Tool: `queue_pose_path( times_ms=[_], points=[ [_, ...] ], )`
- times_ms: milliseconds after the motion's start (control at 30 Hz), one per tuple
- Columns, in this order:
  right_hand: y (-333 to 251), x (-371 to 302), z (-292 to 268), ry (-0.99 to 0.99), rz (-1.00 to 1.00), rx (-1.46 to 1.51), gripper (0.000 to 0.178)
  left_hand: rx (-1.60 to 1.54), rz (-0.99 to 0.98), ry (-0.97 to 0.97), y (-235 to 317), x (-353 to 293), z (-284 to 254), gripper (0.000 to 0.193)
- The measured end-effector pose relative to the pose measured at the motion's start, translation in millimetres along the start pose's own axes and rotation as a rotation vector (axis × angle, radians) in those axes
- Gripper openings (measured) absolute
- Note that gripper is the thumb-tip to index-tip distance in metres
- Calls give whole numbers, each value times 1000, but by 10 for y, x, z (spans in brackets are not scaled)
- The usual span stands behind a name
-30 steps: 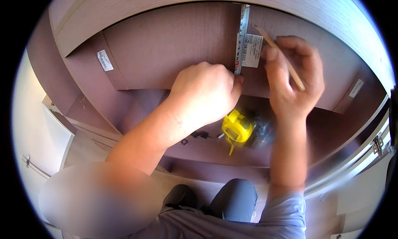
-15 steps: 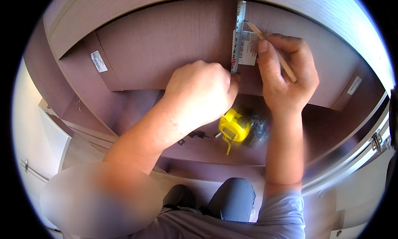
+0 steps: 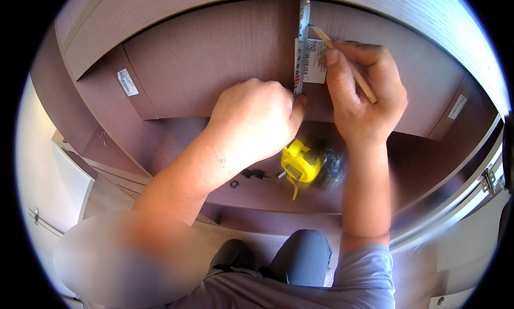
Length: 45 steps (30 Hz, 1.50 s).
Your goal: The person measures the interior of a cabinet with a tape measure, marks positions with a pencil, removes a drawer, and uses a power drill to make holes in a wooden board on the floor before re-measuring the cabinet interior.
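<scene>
the left hand clamps its fingers on a measuring strip; the right hand pinches a pencil in its fingers, tip just beside the strip.

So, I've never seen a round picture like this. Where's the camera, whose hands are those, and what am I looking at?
There's no robot here: these are a person's bare hands. The camera sits on their head, looking down; its wide fisheye lens bends straight edges.

The left hand grips the lower visible end of a measuring strip, which runs up along a brown panel. The right hand holds a pencil, its tip beside the strip's right edge.

On the brown surface below lie a yellow tape measure, a small dark ring and a dark object too blurred to identify. Whether the strip joins the tape measure, I can't tell.
</scene>
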State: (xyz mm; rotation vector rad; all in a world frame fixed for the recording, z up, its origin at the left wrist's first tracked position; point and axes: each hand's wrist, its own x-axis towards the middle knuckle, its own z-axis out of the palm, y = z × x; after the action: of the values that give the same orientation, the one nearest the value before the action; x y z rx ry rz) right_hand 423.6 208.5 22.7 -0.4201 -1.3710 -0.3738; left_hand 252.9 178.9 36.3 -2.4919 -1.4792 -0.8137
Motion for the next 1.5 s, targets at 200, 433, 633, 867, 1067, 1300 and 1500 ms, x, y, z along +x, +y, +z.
queue_pose_path(
  times_ms=[200,433,633,867,1067,1300,1500],
  points=[
    [-21,11,-15,18,-26,-60,10,27,2,-21,27,6,-19,43],
    [-16,19,-6,24,-54,-66,10,2,4,7,10,-10,3,42],
    [-30,14,-12,20,-21,-51,10,-16,-1,-9,13,5,0,39],
    [-53,2,-7,26,16,-45,10,-20,-17,-24,23,2,-19,37],
    [-60,18,-10,16,-1,-60,11,11,6,-8,5,2,-6,42],
    [-47,16,-13,55,-18,-68,10,-23,-23,-11,14,-3,-2,39],
    [-41,21,12,35,-25,-57,11,-37,-19,-2,11,-4,0,37]
  ],
)
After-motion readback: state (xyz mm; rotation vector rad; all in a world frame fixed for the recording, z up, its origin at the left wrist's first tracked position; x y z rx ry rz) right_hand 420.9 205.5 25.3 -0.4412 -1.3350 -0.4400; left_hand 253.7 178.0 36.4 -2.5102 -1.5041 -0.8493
